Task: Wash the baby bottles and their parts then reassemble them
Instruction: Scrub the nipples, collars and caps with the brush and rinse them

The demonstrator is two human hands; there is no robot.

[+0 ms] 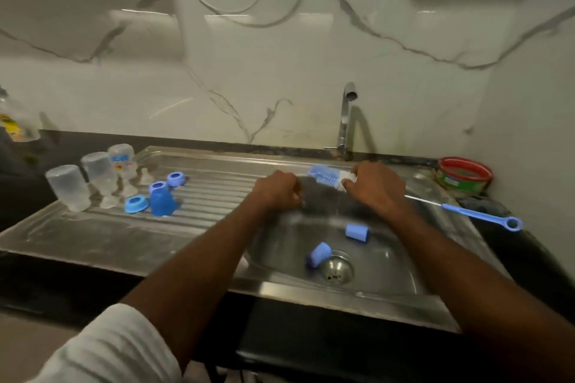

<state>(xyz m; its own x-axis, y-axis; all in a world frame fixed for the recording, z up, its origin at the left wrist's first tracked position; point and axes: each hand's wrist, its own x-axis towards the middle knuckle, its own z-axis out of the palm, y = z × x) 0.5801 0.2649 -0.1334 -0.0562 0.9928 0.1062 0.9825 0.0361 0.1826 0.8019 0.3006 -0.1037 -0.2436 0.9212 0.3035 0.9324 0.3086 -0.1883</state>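
Observation:
My right hand [375, 188] grips a bottle brush [326, 176] by its white bristles, with the blue sponge head pointing left over the sink basin [389, 261]. My left hand [278, 191] is curled beside it, and a small pale part, blurred, shows at its fingertips. Two blue caps [357, 232] [318, 254] lie in the basin near the drain. On the drainboard [217, 193] at the left stand three clear bottles [67, 191] upside down, with blue rings [135, 204] and a blue cap [161, 202] next to them.
The tap [346, 121] rises behind the basin with no water running. A thin blue brush [473, 213] lies across the sink's right rim. A red-rimmed tub [463, 176] sits in the right corner. A clear plastic bottle [17, 121] stands at the far left.

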